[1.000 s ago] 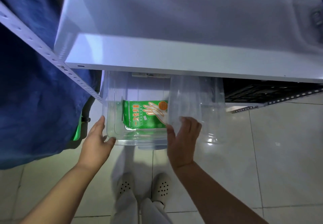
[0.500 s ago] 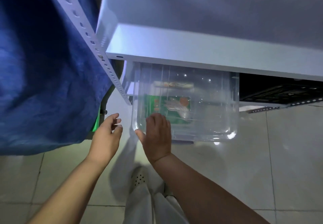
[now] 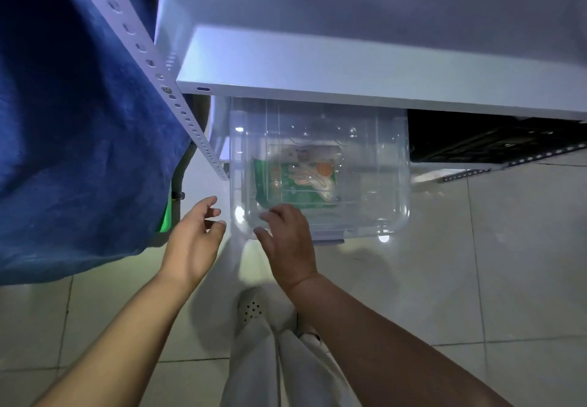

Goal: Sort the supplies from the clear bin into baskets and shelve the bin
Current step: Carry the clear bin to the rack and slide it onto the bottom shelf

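- The white shelf [image 3: 365, 79] fills the top of my view, and it looks nearer and more to the right than a moment ago, so my view has swung.
- The blue cloth [image 3: 73, 121] hangs big on the left, beside the grey post with holes [image 3: 152, 63].
- The floor [image 3: 492, 279] is pale shiny tile with thin dark lines, and a light spot glows on it by the bin.
- The clear bin [image 3: 317, 171] sits under the white shelf. A second ago it looked like two clear pieces held apart; now it is one closed-looking box, pushed further in, though its front part still sticks out.
- I think the bin is almost shelved, and one more push would finish it.
- A dark basket [image 3: 495, 140] sits in the shadow to the right of the bin.
- A green packet [image 3: 295, 184] is still inside the bin, so I guess the sorting is not fully done.
- My right hand [image 3: 287, 244] rests on the bin's front left corner, fingers a little bent, pressing, not pinching.
- My left hand [image 3: 195, 241] has let go and floats just beside the bin, fingers loose and spread, holding nothing.
- One white shoe [image 3: 254, 308] peeks out below.
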Motion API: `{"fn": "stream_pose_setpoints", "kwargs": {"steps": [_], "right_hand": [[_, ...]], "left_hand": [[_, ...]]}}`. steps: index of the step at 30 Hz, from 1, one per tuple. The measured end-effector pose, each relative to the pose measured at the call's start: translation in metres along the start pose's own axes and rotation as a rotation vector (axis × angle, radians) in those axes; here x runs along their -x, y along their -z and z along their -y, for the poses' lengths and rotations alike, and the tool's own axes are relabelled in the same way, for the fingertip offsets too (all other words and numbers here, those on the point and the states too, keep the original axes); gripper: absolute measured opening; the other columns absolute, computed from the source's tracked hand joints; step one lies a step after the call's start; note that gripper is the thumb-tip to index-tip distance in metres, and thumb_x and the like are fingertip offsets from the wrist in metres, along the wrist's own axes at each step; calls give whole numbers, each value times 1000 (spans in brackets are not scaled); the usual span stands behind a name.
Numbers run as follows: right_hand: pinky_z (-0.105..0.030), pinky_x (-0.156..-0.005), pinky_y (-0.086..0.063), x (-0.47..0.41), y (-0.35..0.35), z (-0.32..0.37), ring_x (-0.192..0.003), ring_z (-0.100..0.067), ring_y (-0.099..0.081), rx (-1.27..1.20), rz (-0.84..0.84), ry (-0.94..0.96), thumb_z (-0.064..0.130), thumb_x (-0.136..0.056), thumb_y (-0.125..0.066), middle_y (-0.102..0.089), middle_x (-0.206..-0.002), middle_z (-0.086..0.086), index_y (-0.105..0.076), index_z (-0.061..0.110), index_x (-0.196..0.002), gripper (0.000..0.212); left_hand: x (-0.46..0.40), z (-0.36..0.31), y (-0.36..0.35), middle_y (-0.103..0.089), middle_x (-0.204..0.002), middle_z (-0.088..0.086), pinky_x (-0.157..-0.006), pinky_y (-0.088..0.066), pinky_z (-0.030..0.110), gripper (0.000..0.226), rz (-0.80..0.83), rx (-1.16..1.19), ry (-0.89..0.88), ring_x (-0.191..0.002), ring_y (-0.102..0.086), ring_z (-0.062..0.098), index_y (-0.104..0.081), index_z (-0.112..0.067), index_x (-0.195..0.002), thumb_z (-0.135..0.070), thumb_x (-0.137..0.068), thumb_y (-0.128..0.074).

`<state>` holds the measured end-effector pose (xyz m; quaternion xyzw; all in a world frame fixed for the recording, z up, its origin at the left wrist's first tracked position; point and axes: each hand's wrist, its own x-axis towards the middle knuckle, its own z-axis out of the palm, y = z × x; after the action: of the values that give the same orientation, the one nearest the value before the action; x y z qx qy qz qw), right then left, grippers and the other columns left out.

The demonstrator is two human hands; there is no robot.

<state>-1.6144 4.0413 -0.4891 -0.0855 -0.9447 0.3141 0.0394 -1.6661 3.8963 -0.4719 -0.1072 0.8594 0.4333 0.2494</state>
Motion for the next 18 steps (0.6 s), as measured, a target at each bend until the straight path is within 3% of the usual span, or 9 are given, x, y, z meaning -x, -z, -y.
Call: {"fn": "stream_pose_setpoints", "kwargs": {"steps": [4, 6, 8, 10, 14, 18], "right_hand": [[-35, -89, -34, 10, 36, -42, -104, -26, -48, 130, -194, -246, 18, -77, -68, -61, -108, -12, -65, 9, -103, 27], [-43, -93, -35, 13, 58, -66, -112, -28, -43, 175, -356, -491, 19, -80, -67, -53, -121, -14, -58, 10, -115, 38], [-50, -95, -35, 13, 77, -88, -117, -37, -42, 142, -454, -746, 19, -83, -63, -46, -130, -19, -48, 5, -126, 47], [-51, -96, -36, 11, 91, -110, -118, -42, -43, 35, -408, -956, 25, -90, -55, -42, -134, -23, -40, 1, -131, 50], [-41, -85, -49, 5, 101, -127, -94, -37, -63, -253, -256, -1096, 36, -96, -40, -64, -108, -24, -47, 1, -120, 43], [-22, -56, -37, -20, 112, -125, -63, -18, -57, -342, -359, -1030, 36, -94, -46, -63, -80, -10, -51, 1, -105, 36]], "left_hand": [[3, -11, -19, -55, -113, 5, -90, -48, 42, 54, 110, 83, 150, -98, -57, 26, -37, -11, -136, -22, -88, -59], [8, -19, -32, -58, -105, 14, -85, -52, 45, 35, 190, 236, 246, -94, -60, 31, -46, -4, -120, -16, -89, -58], [10, -25, -41, -59, -90, 17, -82, -53, 46, 6, 148, 282, 243, -82, -61, 32, -51, -11, -92, -7, -89, -56], [11, -27, -48, -56, -80, 14, -76, -54, 40, 17, 68, 360, 266, -70, -60, 28, -48, -15, -79, -2, -88, -56], [13, -36, -53, -50, -72, 9, -74, -53, 34, 19, -30, 519, 305, -65, -58, 26, -46, -11, -75, -1, -87, -57], [1, -56, -51, -50, -76, 5, -65, -58, 26, 12, -118, 683, 300, -62, -55, 18, -48, -9, -82, -5, -89, -57]]}}
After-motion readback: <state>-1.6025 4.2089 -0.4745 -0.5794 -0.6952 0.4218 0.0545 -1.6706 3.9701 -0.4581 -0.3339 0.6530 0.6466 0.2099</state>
